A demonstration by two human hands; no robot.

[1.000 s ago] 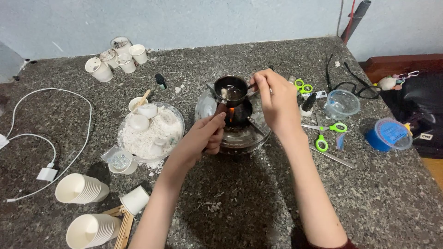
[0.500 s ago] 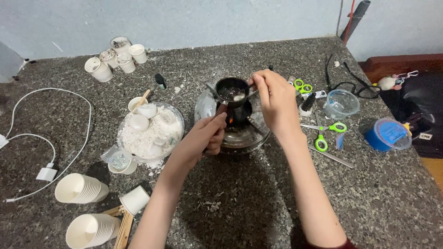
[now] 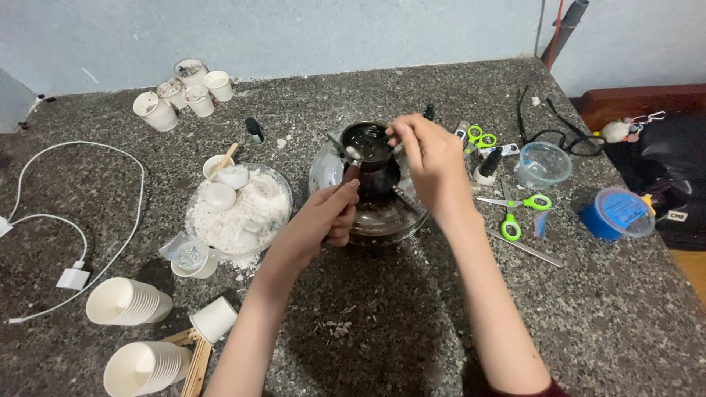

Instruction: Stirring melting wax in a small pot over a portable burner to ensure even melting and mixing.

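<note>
- Head view: Your little dark metal pot (image 3: 367, 141) sits over a round glass dish (image 3: 371, 209) in the middle of the tabletop (image 3: 441, 309). It holds dark, shiny liquid with a small white lump at its left edge.
- Your left hand (image 3: 323, 217) is closed around the pot's handle.
- Your right hand (image 3: 430, 158) pinches a thin stirrer over the pot.
- Just left of the dish sits a bowl of white flakes (image 3: 239, 209); green scissors (image 3: 515, 209) lie to the right.
- Since a moment ago, the white lump has moved from the right side to the left, your right hand has slid left, and the orange flame under the pot no longer shows.
</note>
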